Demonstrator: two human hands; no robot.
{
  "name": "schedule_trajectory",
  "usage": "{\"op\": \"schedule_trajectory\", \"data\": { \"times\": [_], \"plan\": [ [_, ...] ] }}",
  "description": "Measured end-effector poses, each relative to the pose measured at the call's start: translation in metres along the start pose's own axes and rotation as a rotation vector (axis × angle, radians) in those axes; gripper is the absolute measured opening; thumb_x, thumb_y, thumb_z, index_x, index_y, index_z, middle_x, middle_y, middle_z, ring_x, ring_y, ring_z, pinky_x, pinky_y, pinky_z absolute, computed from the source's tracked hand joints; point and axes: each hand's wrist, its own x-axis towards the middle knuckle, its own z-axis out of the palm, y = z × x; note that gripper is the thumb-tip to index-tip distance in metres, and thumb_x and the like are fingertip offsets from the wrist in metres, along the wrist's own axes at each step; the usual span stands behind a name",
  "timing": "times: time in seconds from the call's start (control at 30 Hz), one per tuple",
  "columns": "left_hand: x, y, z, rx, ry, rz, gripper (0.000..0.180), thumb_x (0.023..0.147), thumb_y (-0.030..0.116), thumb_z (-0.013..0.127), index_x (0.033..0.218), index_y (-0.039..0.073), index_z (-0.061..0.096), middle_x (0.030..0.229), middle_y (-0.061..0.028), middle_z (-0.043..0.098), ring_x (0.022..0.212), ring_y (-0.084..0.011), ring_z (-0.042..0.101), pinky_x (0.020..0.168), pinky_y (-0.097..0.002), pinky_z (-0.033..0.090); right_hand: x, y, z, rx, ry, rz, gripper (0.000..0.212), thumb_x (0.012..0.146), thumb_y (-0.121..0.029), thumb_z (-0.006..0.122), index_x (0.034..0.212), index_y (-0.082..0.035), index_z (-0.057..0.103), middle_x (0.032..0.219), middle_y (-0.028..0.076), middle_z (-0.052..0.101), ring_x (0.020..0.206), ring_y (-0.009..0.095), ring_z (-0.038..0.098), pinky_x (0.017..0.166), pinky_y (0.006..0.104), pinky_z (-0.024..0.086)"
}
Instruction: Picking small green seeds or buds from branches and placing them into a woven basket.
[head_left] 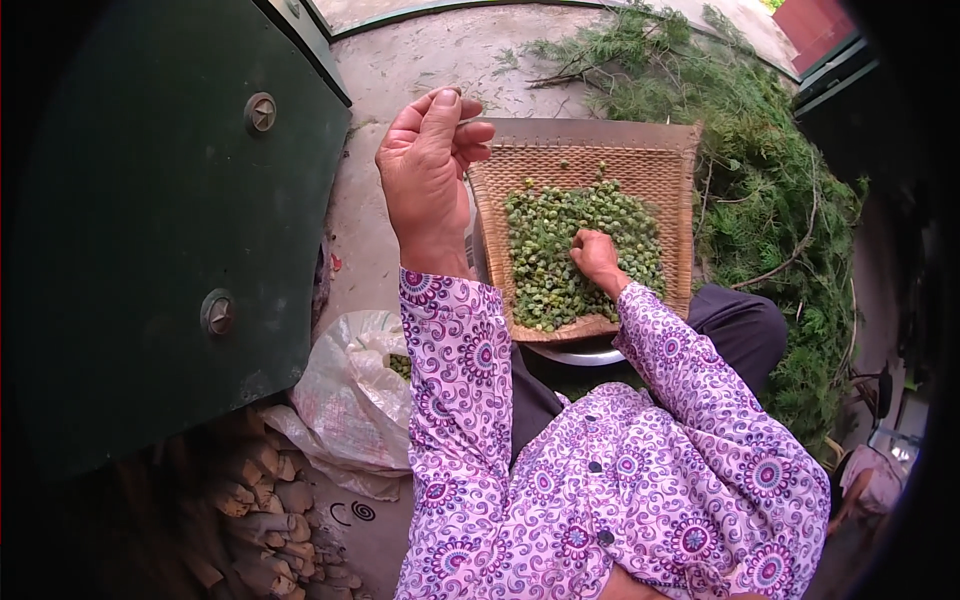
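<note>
Nearest us, a crinkled white plastic bag [350,395] slumps beside stacked split firewood [260,500]. Our right hand [597,258] rests on the small round green seed pods [560,255], fingers curled into the heap; whether they pinch any we cannot tell. Our left hand [430,165] is raised, fingers loosely bent, holding nothing visible. The pods fill a flat woven brown basket tray [660,165]; feathery green branches [770,190] lie beyond.
</note>
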Motion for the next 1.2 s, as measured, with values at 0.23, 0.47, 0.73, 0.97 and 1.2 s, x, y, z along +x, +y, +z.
{"op": "schedule_trajectory", "data": {
  "times": [0.23,0.47,0.73,0.97,1.2],
  "plan": [
    [-0.003,-0.003,0.007,0.068,-0.037,-0.022,0.018,0.087,0.015,0.055,0.094,-0.001,0.059,0.082,-0.0125,0.063,0.061,-0.0156,0.061,0.052,-0.0234,0.048,0.006,-0.016,-0.013,0.055,0.036,-0.097,0.024,0.069,-0.023,0.065,0.076,-0.001,0.060,0.072,0.016,0.062,0.068,0.028,0.061,0.062,0.0387,0.048],
    [-0.004,-0.001,0.004,0.075,-0.010,-0.042,0.018,0.086,0.016,0.056,0.093,0.000,0.060,0.081,-0.0112,0.064,0.060,-0.0139,0.061,0.052,-0.0223,0.047,-0.003,-0.045,0.007,-0.157,0.022,0.218,0.041,0.066,-0.038,0.071,0.085,-0.003,0.059,0.084,0.020,0.060,0.080,0.037,0.059,0.070,0.0447,0.047],
    [-0.004,-0.002,0.007,0.082,-0.005,-0.061,0.016,0.086,0.016,0.057,0.091,0.001,0.060,0.079,-0.0099,0.064,0.059,-0.0119,0.060,0.051,-0.0204,0.046,-0.010,0.000,-0.006,0.249,-0.038,0.258,0.016,0.071,-0.017,0.064,0.070,-0.001,0.062,0.062,0.010,0.062,0.053,0.018,0.062,0.050,0.0287,0.049],
    [-0.010,-0.001,0.007,0.109,-0.010,-0.093,0.016,0.085,0.016,0.058,0.092,0.001,0.060,0.080,-0.0092,0.064,0.060,-0.0113,0.060,0.052,-0.0197,0.046,0.002,-0.035,-0.023,0.499,-0.047,0.217,0.008,0.074,-0.005,0.059,0.073,0.002,0.057,0.059,0.007,0.060,0.051,0.014,0.062,0.042,0.0255,0.048],
    [-0.014,0.005,0.010,0.124,-0.011,-0.084,0.015,0.085,0.014,0.057,0.092,0.001,0.060,0.080,-0.0091,0.064,0.060,-0.0102,0.060,0.052,-0.0187,0.046,0.020,-0.049,0.016,0.030,0.007,0.054,0.019,0.071,-0.015,0.064,0.083,-0.001,0.060,0.070,0.014,0.062,0.061,0.024,0.063,0.059,0.0354,0.050]
  ]
}}
